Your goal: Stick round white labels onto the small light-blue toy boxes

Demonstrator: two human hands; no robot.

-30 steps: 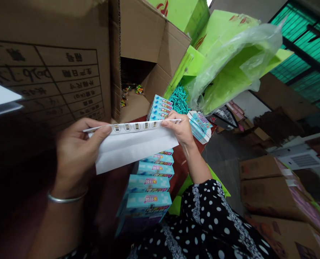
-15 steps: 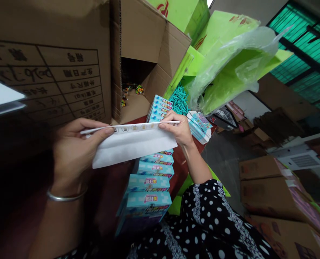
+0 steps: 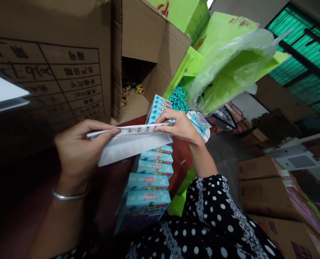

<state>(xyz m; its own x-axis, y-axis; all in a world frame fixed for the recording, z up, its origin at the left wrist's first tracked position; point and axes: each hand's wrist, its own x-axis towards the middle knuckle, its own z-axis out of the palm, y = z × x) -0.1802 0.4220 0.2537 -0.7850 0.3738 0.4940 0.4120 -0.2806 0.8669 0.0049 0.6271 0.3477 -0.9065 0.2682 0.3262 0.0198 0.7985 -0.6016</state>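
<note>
Paper (image 3: 133, 145), folded, is pinched between both nearly closed hands (image 3: 81, 151).

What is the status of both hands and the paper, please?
Left hand and right hand: both pinching folded white paper. Paper held above row of light-blue boxes, partly hiding it.

Right hand (image 3: 181, 126) now closer to left hand (image 3: 80, 149) along paper (image 3: 133, 144)

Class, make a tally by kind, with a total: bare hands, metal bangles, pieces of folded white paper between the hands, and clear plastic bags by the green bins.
Hands: 2 (left hand, right hand)
Metal bangle: 1
Folded white paper: 1
Clear plastic bag: 1
Total: 5
</note>
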